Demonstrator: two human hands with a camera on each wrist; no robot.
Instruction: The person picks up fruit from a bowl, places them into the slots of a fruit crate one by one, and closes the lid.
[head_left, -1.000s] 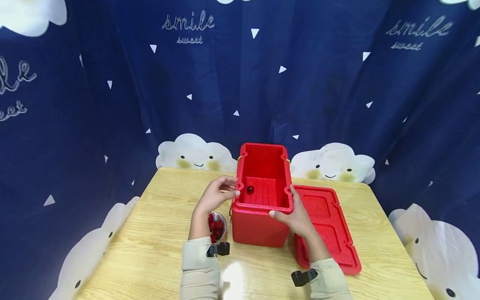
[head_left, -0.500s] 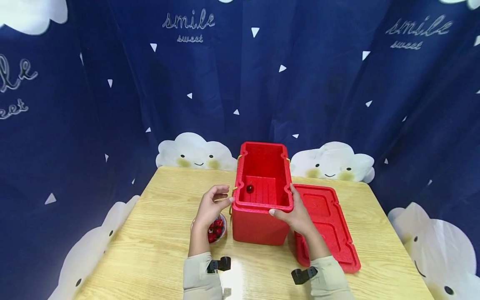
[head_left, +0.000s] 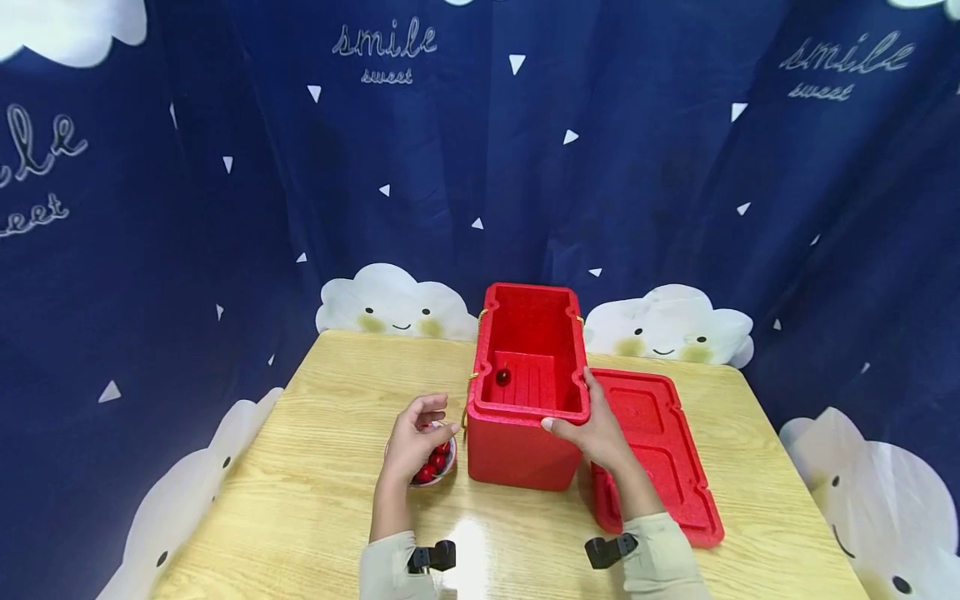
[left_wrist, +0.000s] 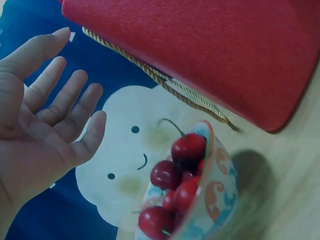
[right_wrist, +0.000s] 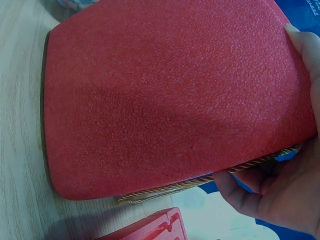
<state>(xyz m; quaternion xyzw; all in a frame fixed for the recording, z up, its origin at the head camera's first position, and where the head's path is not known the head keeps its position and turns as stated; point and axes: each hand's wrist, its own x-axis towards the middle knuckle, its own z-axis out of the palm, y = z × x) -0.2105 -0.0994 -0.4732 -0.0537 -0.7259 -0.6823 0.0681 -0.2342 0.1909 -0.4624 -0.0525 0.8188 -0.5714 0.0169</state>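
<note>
A deep red foam box (head_left: 521, 454) stands open at the top, with a dark red cherry (head_left: 503, 377) on its floor. My right hand (head_left: 597, 429) holds the box's near right corner, thumb on the front and fingers along the side, as the right wrist view confirms. Above a small patterned bowl (left_wrist: 218, 192) of cherries (left_wrist: 166, 175), my left hand (head_left: 415, 437) hovers with loosely bent fingers and holds nothing. Part of that bowl is hidden under the hand in the head view.
Right of the box lies its red lid (head_left: 660, 467), flat on the wooden table (head_left: 330, 467). Gold rope (left_wrist: 160, 77) hangs along the box's side. A blue curtain (head_left: 420, 150) with clouds closes off the back and sides.
My left hand has left the box's left rim and come down and leftward over the bowl. The right hand keeps its hold on the box.
</note>
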